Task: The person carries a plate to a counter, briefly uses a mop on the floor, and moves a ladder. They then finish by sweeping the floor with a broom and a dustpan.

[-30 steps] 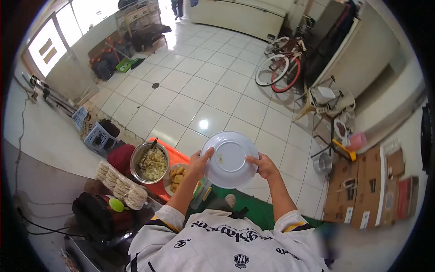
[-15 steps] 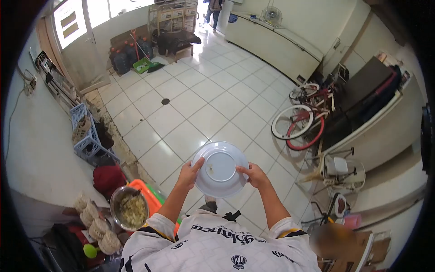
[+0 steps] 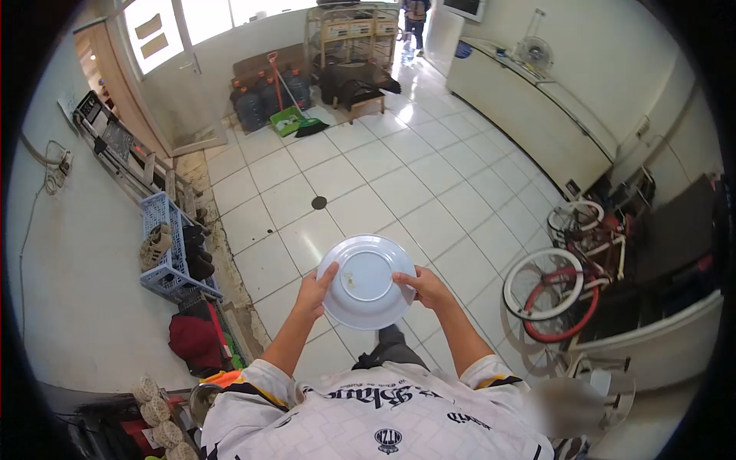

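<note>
"White floor tiles spread out under you; where's your plate?"

"Held up in front of your patterned shirt, between both hands, a round ridge and a small smudge showing on its face."

"And your fingers?"

"Your left hand is closed on one edge, your right hand on the opposite one, thumbs on top. How the fingers sit underneath, you can't tell."

"What's around you?"

"To your left, a blue crate holding shoes; to your right, a red-and-white bicycle. Farther off, a green dustpan near water jugs."
</note>
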Tool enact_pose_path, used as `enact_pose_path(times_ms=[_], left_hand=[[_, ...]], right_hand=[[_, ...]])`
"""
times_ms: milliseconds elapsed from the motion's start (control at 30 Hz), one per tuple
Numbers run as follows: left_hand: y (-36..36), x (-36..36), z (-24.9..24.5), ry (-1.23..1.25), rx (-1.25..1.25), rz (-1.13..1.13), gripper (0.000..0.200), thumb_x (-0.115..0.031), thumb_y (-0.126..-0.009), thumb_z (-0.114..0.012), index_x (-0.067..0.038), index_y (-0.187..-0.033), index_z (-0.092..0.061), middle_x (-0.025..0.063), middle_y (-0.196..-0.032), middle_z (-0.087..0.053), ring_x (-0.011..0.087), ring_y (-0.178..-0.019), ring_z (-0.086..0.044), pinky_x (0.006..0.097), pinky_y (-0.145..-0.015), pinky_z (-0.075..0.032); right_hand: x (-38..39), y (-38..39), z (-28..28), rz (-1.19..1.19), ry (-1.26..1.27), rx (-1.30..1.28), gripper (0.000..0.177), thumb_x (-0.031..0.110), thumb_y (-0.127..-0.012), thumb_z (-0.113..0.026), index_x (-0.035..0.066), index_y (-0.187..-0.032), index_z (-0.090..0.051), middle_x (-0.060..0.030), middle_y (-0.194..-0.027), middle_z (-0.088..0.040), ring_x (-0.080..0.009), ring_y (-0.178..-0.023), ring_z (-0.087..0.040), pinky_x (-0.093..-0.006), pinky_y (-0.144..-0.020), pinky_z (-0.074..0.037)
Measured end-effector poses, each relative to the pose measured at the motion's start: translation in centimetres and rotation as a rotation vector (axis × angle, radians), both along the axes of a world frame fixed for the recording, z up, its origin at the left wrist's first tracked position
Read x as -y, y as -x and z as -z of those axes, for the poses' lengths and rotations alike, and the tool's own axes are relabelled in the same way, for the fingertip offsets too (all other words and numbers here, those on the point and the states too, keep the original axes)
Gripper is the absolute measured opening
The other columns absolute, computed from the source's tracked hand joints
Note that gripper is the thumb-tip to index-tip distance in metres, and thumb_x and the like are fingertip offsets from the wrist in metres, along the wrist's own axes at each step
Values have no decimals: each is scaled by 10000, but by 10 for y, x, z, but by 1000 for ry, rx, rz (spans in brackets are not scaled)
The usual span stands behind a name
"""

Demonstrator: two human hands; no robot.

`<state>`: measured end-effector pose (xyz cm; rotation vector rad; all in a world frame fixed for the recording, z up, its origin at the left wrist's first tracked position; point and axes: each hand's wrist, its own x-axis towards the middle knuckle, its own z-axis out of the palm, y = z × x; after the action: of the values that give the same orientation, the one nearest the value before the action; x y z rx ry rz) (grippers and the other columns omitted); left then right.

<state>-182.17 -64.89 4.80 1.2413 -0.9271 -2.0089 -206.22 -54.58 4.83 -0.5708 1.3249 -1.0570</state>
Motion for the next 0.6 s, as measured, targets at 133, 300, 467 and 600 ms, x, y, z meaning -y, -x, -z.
enact_pose_path(times_ms=[133, 300, 467, 600], left_hand=[[26, 99, 17, 51, 24, -167, 523, -337, -806, -680, 70, -1094, -521, 145, -1009, -611, 210, -877, -609, 343, -770, -509], [22, 205, 3, 93, 82, -389, 478, -331, -822, -664, 54, -1078, -542, 119, -970, -627, 191, -842, -607, 328, -746, -501], [-3, 314, 18, 46, 32, -584, 426, -324, -820, -666, -13, -1085, -545, 89, -995, -623, 176, -876, -610, 333, -777, -506], [-39, 419, 38, 46, -15, -645, 488, -337, -798, -688, 6, -1103, -525, 107, -1031, -609, 198, -910, -601, 342, -808, -493]], right_hand=[[131, 45, 5, -169, 46, 1, 580, 323, -704, -758, -14, -1117, -529, -96, -940, -610, -190, -772, -626, -329, -638, -535], [290, 48, -24, -376, 54, 14, 623, 337, -708, -752, -30, -1151, -510, -118, -984, -607, -198, -824, -622, -320, -666, -529], [450, 21, -8, -547, 30, -29, 606, 328, -686, -767, -30, -1114, -530, -115, -980, -617, -184, -828, -630, -329, -691, -532], [572, -14, -7, -631, 43, -37, 605, 330, -683, -768, -22, -1114, -530, -114, -986, -615, -186, -839, -630, -332, -701, -533]])
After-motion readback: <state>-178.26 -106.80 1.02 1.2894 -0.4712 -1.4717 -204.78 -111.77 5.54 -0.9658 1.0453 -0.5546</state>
